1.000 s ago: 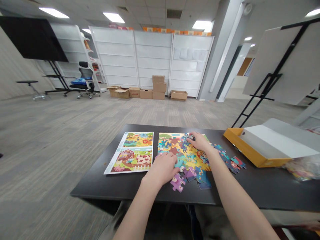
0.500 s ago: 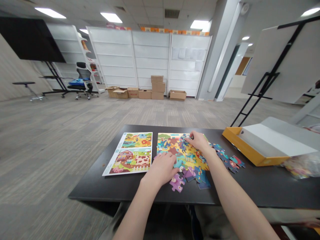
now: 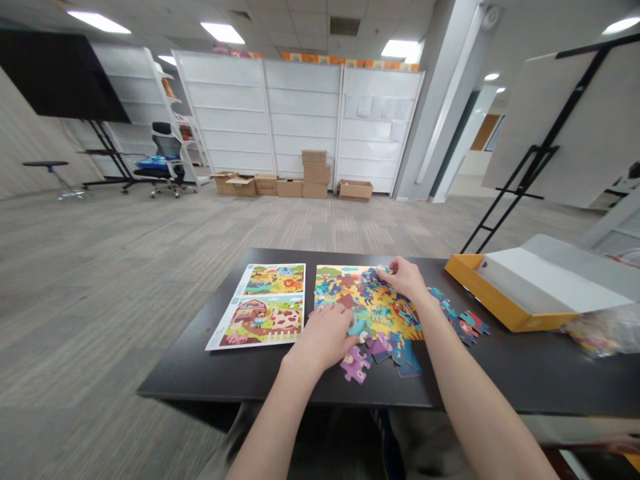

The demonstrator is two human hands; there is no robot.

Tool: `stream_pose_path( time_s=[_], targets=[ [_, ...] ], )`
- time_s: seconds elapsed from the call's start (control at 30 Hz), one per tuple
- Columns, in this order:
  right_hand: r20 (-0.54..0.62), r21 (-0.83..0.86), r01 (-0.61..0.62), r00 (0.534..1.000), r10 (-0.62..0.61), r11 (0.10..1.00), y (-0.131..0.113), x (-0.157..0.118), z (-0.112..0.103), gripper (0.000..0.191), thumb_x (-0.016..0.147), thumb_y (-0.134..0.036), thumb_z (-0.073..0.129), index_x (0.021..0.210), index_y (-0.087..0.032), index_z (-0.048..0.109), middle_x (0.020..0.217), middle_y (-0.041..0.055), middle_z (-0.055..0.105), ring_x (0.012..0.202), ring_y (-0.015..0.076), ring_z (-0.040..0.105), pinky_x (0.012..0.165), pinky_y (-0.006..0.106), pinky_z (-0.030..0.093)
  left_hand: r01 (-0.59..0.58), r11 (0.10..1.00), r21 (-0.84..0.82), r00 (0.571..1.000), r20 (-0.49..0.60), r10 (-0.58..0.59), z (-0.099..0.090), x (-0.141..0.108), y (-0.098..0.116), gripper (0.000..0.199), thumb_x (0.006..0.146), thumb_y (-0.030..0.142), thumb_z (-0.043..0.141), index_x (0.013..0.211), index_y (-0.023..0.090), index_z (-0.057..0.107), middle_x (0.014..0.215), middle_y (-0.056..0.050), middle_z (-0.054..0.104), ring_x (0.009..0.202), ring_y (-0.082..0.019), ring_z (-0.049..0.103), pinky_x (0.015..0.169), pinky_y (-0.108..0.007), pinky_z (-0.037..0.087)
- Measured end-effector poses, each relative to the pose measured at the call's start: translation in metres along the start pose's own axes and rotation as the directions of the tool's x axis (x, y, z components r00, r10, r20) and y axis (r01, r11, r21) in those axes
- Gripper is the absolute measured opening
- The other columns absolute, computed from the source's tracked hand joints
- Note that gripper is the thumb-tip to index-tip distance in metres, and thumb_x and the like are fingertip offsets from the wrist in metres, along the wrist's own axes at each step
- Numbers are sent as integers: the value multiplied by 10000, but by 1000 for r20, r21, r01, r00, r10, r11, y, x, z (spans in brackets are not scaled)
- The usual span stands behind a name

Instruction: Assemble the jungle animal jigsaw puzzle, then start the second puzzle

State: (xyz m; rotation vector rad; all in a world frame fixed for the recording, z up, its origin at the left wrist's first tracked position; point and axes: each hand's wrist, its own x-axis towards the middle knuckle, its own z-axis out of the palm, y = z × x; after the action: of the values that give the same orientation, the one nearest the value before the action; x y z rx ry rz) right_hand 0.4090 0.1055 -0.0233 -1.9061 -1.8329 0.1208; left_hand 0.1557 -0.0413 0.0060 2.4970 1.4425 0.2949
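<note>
A colourful jigsaw puzzle (image 3: 373, 313) lies on the dark table, with loose pieces over and around it. My right hand (image 3: 406, 279) is at its upper right part, thumb and fingers pinched on a small puzzle piece (image 3: 384, 270). At the puzzle's lower left rests my left hand (image 3: 327, 333), palm down with fingers slightly curved and apart, nothing seen in it. Purple pieces (image 3: 355, 365) and dark blue pieces (image 3: 409, 360) lie at the near edge. More loose pieces (image 3: 474, 325) are right of my right forearm. A printed picture sheet (image 3: 265, 307) is on the left.
An open yellow box (image 3: 500, 297) with a white inside stands on the table (image 3: 200, 373) at the right, beside a clear plastic bag (image 3: 607, 330). Past the table are a whiteboard stand (image 3: 525, 177), cardboard boxes (image 3: 315, 175) and an office chair (image 3: 167, 157).
My right hand has moved a little to the right over the puzzle, its fingers still pinched on a piece. My left hand has stayed in place.
</note>
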Motion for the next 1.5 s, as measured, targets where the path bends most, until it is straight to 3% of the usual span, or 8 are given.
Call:
stream_pose_path(
  time_s=[0.2,0.37,0.5,0.67,0.8,1.13,1.3,1.5],
  targets=[
    [-105,-125,-237,969,225,963,22,3,-14,324,867,-484,640,1053,-224,692,1096,128,741,1037,305,680,774,347,481,5,1000,-3,1000,13,-5,0,0,0,220,947,391,646,1027,187,665,1126,-90,695,1138,-300,626,1005,-421,466],
    [-10,-188,-316,948,320,930,35,4,-14,404,854,-496,665,1135,-214,733,1125,177,736,1116,365,663,870,434,506,-3,1000,-2,1000,-4,3,3,0,-2,220,949,399,639,1018,192,666,1103,-87,698,1115,-292,633,994,-410,462],
    [-60,-206,-206,979,197,957,26,5,-5,405,892,-512,621,1088,-188,765,1267,208,670,1170,381,626,921,459,502,-7,1000,2,1000,-3,7,2,0,-1,222,948,395,639,1019,187,666,1102,-90,695,1103,-291,634,987,-408,466],
    [79,-145,189,981,-179,971,3,5,9,359,907,-500,639,1029,-188,768,1104,138,751,1051,285,684,944,366,491,-4,1000,3,1000,3,4,0,0,0,222,941,383,651,1025,179,671,1121,-94,693,1130,-299,630,1004,-419,471],
    [114,-126,246,966,-233,961,-5,1,13,307,896,-470,671,1001,-193,753,1039,99,782,978,264,710,861,327,499,-6,1000,0,1000,-2,6,1,0,0,226,935,379,662,1029,174,672,1125,-98,695,1141,-306,628,1013,-431,473],
    [68,-73,116,991,-111,991,-12,-3,4,252,875,-449,680,951,-218,745,1014,75,787,958,250,713,791,307,494,9,1000,-9,1000,21,-9,-2,0,2,222,938,359,660,1049,167,665,1128,-102,693,1154,-307,622,1019,-432,471],
    [-76,-3,-38,996,38,999,7,4,-9,267,847,-464,667,912,-224,763,971,84,784,943,260,712,772,313,505,5,1000,-9,1000,24,-4,-2,0,1,211,942,363,648,1047,181,660,1161,-99,689,1164,-303,615,1029,-431,461],
    [-258,-23,-358,904,340,934,52,8,-27,324,836,-477,644,933,-207,792,1017,150,780,983,328,709,790,382,535,-14,1000,-16,1000,15,14,0,-2,-1,202,953,354,623,1042,176,659,1145,-100,684,1131,-289,622,1013,-422,466]
  ],
)
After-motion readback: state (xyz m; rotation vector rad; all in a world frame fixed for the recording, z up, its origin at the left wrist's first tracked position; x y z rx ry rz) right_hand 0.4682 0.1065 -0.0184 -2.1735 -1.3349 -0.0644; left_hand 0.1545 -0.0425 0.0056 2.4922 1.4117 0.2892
